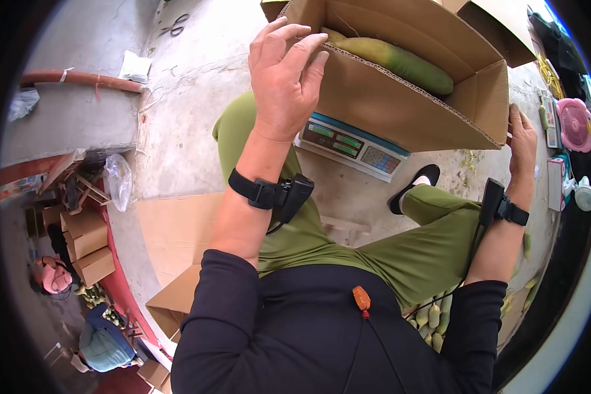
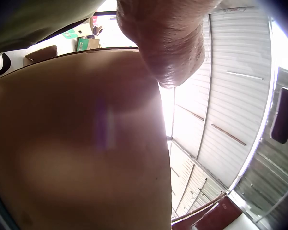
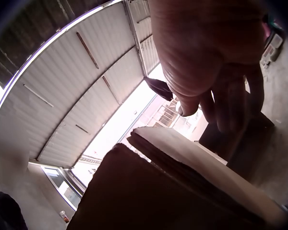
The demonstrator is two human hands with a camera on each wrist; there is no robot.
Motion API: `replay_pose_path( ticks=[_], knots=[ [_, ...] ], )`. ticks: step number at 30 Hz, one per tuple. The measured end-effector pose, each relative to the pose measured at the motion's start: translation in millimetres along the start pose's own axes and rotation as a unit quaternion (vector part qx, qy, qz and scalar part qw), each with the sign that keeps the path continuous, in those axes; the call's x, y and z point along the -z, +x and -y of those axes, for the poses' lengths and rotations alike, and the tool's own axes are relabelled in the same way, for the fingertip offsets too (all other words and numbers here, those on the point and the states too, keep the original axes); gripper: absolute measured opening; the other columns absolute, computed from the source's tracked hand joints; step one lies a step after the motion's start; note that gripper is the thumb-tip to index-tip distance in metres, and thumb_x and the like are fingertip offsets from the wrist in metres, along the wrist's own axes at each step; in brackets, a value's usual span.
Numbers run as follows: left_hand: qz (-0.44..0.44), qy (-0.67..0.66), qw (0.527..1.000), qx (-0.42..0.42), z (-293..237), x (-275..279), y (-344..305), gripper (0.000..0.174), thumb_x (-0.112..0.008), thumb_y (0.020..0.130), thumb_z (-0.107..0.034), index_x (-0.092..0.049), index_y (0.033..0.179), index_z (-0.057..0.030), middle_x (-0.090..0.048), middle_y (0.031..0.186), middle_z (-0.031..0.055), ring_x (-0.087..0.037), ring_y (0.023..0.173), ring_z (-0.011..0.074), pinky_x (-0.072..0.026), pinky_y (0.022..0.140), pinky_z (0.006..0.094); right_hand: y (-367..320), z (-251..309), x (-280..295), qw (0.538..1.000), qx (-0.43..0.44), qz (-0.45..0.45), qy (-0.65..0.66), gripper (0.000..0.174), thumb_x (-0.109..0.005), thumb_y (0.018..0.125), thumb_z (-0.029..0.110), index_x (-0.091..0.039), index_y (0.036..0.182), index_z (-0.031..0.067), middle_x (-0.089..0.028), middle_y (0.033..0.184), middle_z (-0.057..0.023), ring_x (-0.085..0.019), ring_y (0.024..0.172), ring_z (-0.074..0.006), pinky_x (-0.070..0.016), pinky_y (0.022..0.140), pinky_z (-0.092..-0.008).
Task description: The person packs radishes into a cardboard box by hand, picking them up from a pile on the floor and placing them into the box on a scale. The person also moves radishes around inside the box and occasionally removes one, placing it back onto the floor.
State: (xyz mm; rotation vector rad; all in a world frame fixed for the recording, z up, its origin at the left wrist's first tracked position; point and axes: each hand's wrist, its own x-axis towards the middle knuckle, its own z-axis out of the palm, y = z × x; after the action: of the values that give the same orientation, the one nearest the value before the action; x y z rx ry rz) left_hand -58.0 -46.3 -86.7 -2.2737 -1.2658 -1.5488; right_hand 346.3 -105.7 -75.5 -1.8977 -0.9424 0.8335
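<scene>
A cardboard box (image 1: 400, 111), without its top closed, sits tilted over a digital scale (image 1: 354, 146) with green displays and a keypad. Inside lies a long green-and-yellow gourd (image 1: 400, 64). My left hand (image 1: 285, 75) hovers at the box's left rim, its fingers loosely bent and holding nothing. At the opposite end my right hand (image 1: 522, 141) has its fingers extended along the outside of the box's corner. The left wrist view is mostly filled by a cardboard side (image 2: 86, 143) below the hand. In the right wrist view the fingers (image 3: 230, 103) reach down beside the cardboard edges.
Scissors (image 1: 176, 25) lie on the floor at the far left. A flat cardboard piece (image 1: 177, 230) is beside my leg. Several gourds (image 1: 433, 318) lie behind my right thigh. A pink fan-like object (image 1: 575, 125) stands at the right, near yellow cord (image 1: 550, 75).
</scene>
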Motion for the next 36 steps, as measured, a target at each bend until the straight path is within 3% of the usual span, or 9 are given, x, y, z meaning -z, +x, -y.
replay_pose_path(
  ticks=[9,11,16,36],
  knots=[
    [0.0,-0.001,1.0,-0.008,1,-1,0,0.022,-0.068,0.073,-0.008,-0.067,0.095,-0.0107,-0.058,0.102,0.0043,-0.047,0.108,0.0296,-0.0377,0.092,0.0396,-2,1,-2,1.0,0.007,-0.003,-0.005,0.043,-0.055,0.089,0.043,-0.062,0.106,0.004,-0.063,0.097,-0.0043,-0.058,0.086,-0.0112,-0.0465,0.07,-0.026],
    [-0.001,0.0,1.0,-0.008,0,-1,0,0.022,-0.068,0.073,-0.008,-0.067,0.095,-0.0108,-0.058,0.101,0.0041,-0.047,0.108,0.0293,-0.0377,0.092,0.0394,-5,5,-6,0.999,0.02,-0.022,-0.011,0.043,-0.054,0.09,0.043,-0.06,0.109,0.0055,-0.063,0.083,-0.0004,-0.057,0.071,-0.0049,-0.044,0.057,-0.0197],
    [0.009,0.002,1.0,-0.002,-1,1,0,0.019,-0.065,0.078,-0.009,-0.068,0.097,-0.0102,-0.059,0.102,0.0051,-0.048,0.108,0.0262,-0.0376,0.093,0.0361,-2,2,-5,0.999,0.023,-0.024,-0.013,0.043,-0.054,0.09,0.043,-0.06,0.109,0.0054,-0.063,0.083,-0.0002,-0.056,0.07,-0.0048,-0.0436,0.057,-0.0194],
    [-0.003,-0.008,1.0,-0.004,1,1,-1,0.023,-0.068,0.073,-0.007,-0.067,0.095,-0.0112,-0.058,0.101,0.0036,-0.047,0.109,0.0295,-0.037,0.093,0.0392,-2,8,-11,0.999,0.026,-0.024,-0.021,0.044,-0.054,0.091,0.039,-0.059,0.113,0.0021,-0.062,0.081,-0.0003,-0.055,0.065,-0.0039,-0.0426,0.053,-0.0181]
  ],
)
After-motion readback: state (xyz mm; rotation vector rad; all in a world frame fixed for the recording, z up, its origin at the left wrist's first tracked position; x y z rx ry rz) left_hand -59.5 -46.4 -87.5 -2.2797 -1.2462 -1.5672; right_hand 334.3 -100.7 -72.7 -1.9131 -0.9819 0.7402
